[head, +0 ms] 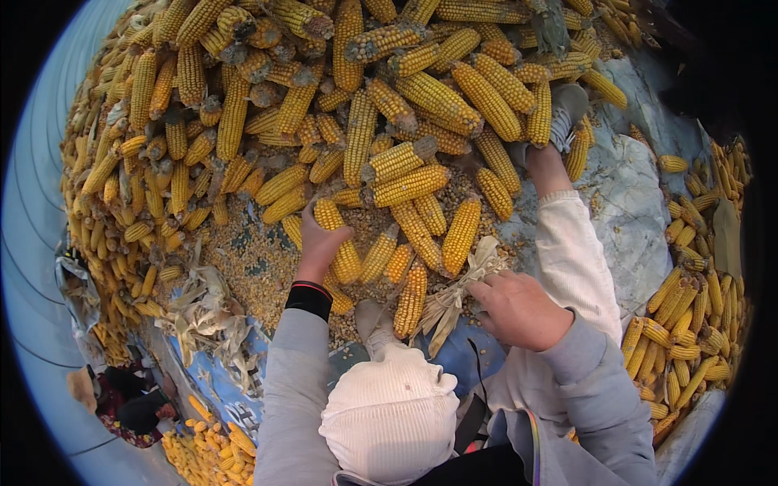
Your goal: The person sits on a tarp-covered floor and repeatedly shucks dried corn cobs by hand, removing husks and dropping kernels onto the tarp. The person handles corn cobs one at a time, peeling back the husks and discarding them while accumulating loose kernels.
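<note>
My left hand (316,246) grips a yellow ear of corn (344,261), with the thumb across it and the other fingers mostly hidden on its far side. To the right, my right hand (524,308) pinches a sheaf of dry corn husks (453,297), whose pale leaves fan out toward the lower left. Between the hands lie several bare ears, among them an orange-yellow ear (411,301) and a brighter ear (462,236). Loose kernels (243,267) cover the ground sheet around them.
A tall heap of husked corn (358,103) rises in front and to the left. Torn husks (209,316) lie left of my arm. More corn (681,340) is piled at right beside a pale sheet (632,200). Another person (130,395) is at lower left, near a corn pile (213,452).
</note>
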The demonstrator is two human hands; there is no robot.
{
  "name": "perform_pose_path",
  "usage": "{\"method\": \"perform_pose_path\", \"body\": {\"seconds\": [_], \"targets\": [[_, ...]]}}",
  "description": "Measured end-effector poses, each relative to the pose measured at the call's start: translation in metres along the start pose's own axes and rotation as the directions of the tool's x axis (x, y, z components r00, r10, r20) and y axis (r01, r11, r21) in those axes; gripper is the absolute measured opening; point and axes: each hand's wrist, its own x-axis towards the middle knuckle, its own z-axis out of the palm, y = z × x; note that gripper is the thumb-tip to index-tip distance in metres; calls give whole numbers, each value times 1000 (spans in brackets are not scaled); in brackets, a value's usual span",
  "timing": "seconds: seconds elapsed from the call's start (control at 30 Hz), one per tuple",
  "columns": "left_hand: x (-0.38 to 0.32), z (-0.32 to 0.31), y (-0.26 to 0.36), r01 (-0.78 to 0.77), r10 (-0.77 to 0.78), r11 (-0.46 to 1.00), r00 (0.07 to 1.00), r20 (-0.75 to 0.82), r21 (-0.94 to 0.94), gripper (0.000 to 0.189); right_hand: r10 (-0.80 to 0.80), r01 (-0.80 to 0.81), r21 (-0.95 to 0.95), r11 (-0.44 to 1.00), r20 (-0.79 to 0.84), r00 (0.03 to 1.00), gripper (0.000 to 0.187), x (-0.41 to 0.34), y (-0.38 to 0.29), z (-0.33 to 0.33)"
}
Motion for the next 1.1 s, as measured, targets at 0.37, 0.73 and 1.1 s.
{"method": "perform_pose_path", "body": {"seconds": [0.37, 0.73, 1.1], "targets": [[-338, -133, -305, -133, -588, 607, 588, 555, 784, 76, 130, -94, -151, 984, 255, 958, 43, 5, 0, 28], [-108, -19, -187, -39, 27, 998, 965, -260, -41, 54, 189, -133, -189, 973, 316, 930, 44, 15, -5, 31], [-34, -51, -96, 217, -392, 451, 919, 26, -866, 48, 25, -26, 6, 1000, 167, 986, 40, 12, -13, -6]]}}
